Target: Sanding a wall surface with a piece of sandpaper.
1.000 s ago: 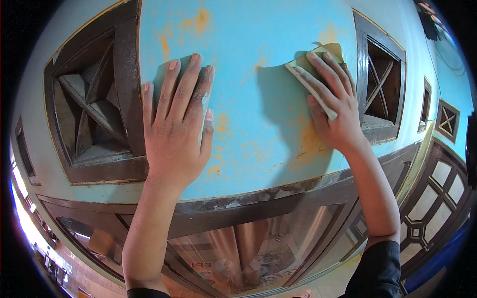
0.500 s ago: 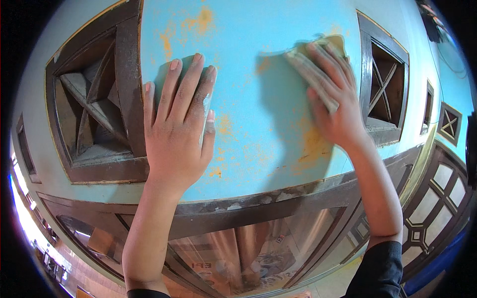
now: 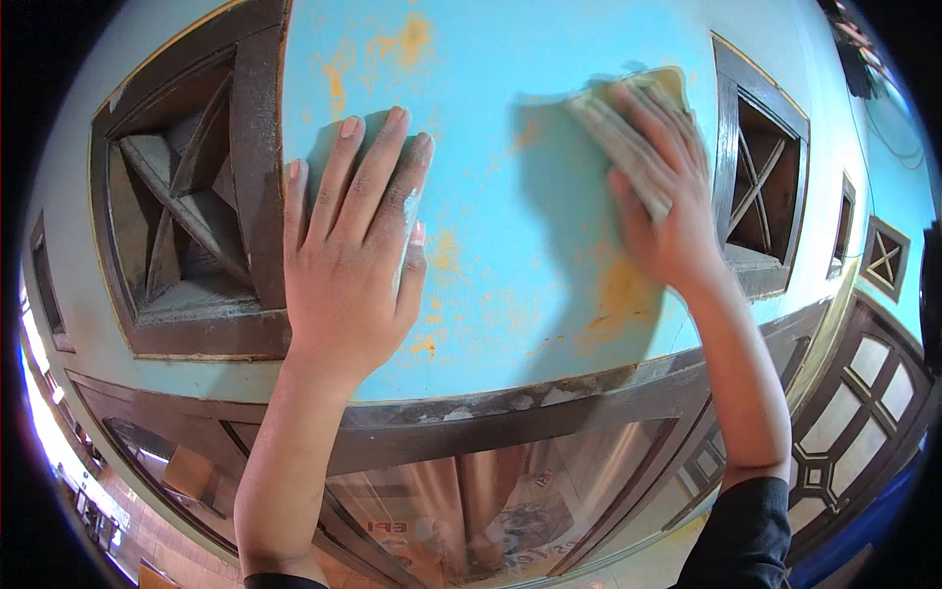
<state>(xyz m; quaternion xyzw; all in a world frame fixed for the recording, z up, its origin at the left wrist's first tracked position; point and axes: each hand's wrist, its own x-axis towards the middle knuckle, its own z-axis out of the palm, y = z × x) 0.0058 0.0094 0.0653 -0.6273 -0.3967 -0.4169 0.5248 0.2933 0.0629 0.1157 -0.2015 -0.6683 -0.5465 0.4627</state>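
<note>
A light-blue painted wall (image 3: 481,196) with worn orange patches stands in front of me. Flat on its left part rests my left hand (image 3: 348,270), fingers spread and holding nothing. Pale dust marks the side of its index finger. Higher up on the right, my right hand (image 3: 684,231) presses a folded sheet of sandpaper (image 3: 610,137) to the wall. The sheet's edges stick out on both sides of the fingers; its face against the wall is hidden. A shadow of that hand and arm falls on the paint to its left.
Dark wooden vents with crossed slats flank the wall, one at left (image 3: 186,206) and one at right (image 3: 756,177). Below runs a brown wooden frame (image 3: 481,417) over a glass pane (image 3: 471,510) with curtains behind it. A panelled door (image 3: 854,412) stands at far right.
The view has shifted slightly. Both hands keep nearly the same places on the wall, and the sandpaper stays under the right fingers.
</note>
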